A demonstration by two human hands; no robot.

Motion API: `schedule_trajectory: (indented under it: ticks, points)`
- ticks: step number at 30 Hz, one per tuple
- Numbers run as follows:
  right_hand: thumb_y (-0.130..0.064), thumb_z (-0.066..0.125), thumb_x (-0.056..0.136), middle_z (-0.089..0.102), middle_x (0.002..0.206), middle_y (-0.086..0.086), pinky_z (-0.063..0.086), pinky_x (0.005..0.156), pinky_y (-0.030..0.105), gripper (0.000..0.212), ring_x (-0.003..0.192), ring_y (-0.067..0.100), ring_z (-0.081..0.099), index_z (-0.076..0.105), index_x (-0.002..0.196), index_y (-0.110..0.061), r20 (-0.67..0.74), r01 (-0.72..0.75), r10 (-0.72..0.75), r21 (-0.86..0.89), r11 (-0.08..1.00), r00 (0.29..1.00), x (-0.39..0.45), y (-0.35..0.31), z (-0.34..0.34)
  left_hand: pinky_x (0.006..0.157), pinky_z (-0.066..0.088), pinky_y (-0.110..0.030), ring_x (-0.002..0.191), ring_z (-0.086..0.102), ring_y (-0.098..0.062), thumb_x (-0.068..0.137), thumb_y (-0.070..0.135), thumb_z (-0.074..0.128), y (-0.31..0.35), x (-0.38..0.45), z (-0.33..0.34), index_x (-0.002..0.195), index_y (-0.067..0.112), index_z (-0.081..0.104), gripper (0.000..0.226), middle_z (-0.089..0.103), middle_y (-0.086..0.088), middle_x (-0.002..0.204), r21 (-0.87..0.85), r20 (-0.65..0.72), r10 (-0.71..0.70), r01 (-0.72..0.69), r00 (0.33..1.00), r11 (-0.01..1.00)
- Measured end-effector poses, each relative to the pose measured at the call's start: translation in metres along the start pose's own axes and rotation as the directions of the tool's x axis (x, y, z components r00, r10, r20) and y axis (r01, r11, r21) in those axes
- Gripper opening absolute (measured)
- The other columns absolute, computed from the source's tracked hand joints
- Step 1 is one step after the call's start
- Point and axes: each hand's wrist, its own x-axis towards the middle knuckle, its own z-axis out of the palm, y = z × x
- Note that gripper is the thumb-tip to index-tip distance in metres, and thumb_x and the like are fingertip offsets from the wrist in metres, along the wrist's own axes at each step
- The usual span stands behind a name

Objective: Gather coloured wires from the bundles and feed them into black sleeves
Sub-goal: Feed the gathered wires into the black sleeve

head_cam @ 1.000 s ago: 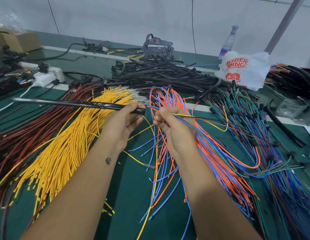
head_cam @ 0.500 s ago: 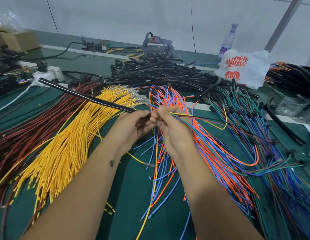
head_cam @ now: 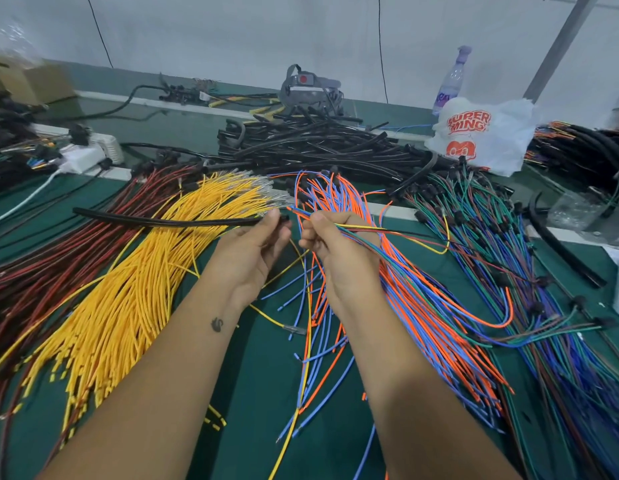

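Left hand (head_cam: 256, 244) pinches the black sleeve (head_cam: 162, 220) at its open right end; its long axis runs out leftward. Right hand (head_cam: 339, 251) grips the gathered wire bunch (head_cam: 363, 230), tips pointing left at the sleeve mouth, just beside it, not yet touching.

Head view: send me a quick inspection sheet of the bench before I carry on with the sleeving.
Surface: green bench top, largely covered with wire.
Job's things: black sleeve; held wires; yellow bundle; dark red bundle; orange and blue bundle; sleeve pile.
Clutter: white plastic bag, bottle, cardboard box.
Hands: left hand grips the sleeve's end; right hand pinches the held wires, tips close to the sleeve mouth.
Cables: white power strip.
Surroundings: white wall.
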Motion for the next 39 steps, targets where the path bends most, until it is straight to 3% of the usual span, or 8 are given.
schedule_trajectory:
  ticks: [5, 14, 22, 27, 33, 39]
  points:
    - [0.006, 0.053, 0.092, 0.065, 0.059, 0.002, 0.048, 0.050, 0.018, 0.021, 0.051, 0.007, 0.059, 0.059, 0.075, -0.005, 0.103, -0.083, 0.073, 0.102, 0.991, 0.992, -0.001, -0.004, 0.000, 0.053, 0.052, -0.011, 0.055, 0.064, -0.005, 0.089, 0.014, 0.062, 0.003, -0.001, -0.001, 0.082, 0.002, 0.064, 0.014, 0.071, -0.006, 0.070, -0.001, 0.011, -0.039, 0.039, 0.999, 0.999]
    - [0.005, 0.049, 0.094, 0.062, 0.057, 0.002, 0.046, 0.048, 0.016, 0.025, 0.049, 0.006, 0.055, 0.057, 0.073, -0.007, 0.134, -0.192, 0.169, 0.181, 0.965, 0.977, 0.000, -0.009, -0.003, 0.052, 0.051, -0.011, 0.054, 0.062, -0.004, 0.084, 0.020, 0.066, 0.005, -0.004, 0.000, 0.083, 0.003, 0.062, 0.017, 0.070, -0.003, 0.068, -0.033, 0.055, -0.051, 0.053, 0.997, 0.998]
    - [0.000, 0.051, 0.093, 0.064, 0.059, 0.002, 0.046, 0.046, 0.015, 0.020, 0.048, 0.005, 0.055, 0.058, 0.076, -0.007, 0.184, -0.306, 0.267, 0.239, 0.921, 0.946, -0.001, -0.013, -0.005, 0.055, 0.053, -0.013, 0.056, 0.062, -0.004, 0.081, 0.028, 0.065, 0.008, -0.007, 0.001, 0.078, 0.007, 0.064, 0.022, 0.069, -0.002, 0.070, 0.043, 0.126, -0.049, 0.043, 0.991, 0.998]
    - [-0.002, 0.052, 0.093, 0.064, 0.059, 0.002, 0.045, 0.046, 0.014, 0.016, 0.047, 0.005, 0.055, 0.057, 0.078, -0.007, 0.182, -0.338, 0.301, 0.230, 0.913, 0.936, 0.000, -0.011, -0.007, 0.056, 0.053, -0.012, 0.058, 0.061, -0.004, 0.088, 0.027, 0.061, 0.009, -0.010, 0.002, 0.082, 0.006, 0.062, 0.022, 0.067, -0.002, 0.068, 0.060, 0.172, -0.069, 0.059, 0.983, 0.996]
    - [0.001, 0.051, 0.094, 0.065, 0.060, 0.001, 0.048, 0.049, 0.015, 0.022, 0.050, 0.005, 0.058, 0.059, 0.076, -0.007, 0.136, -0.241, 0.225, 0.118, 0.963, 0.965, 0.002, -0.008, -0.006, 0.058, 0.054, -0.013, 0.059, 0.062, -0.005, 0.071, 0.030, 0.067, 0.011, -0.011, 0.001, 0.084, 0.006, 0.062, 0.028, 0.068, -0.002, 0.070, 0.081, 0.189, -0.051, 0.036, 0.981, 0.996]
    - [0.002, 0.058, 0.092, 0.067, 0.062, 0.004, 0.051, 0.055, 0.021, 0.017, 0.055, 0.011, 0.063, 0.062, 0.078, -0.006, 0.011, -0.021, 0.022, -0.076, 0.997, 1.000, 0.000, -0.003, -0.007, 0.061, 0.054, -0.014, 0.063, 0.064, -0.005, 0.088, 0.016, 0.062, 0.008, -0.008, -0.002, 0.085, 0.007, 0.068, 0.011, 0.070, -0.001, 0.074, 0.181, 0.181, 0.047, -0.080, 0.982, 0.980]
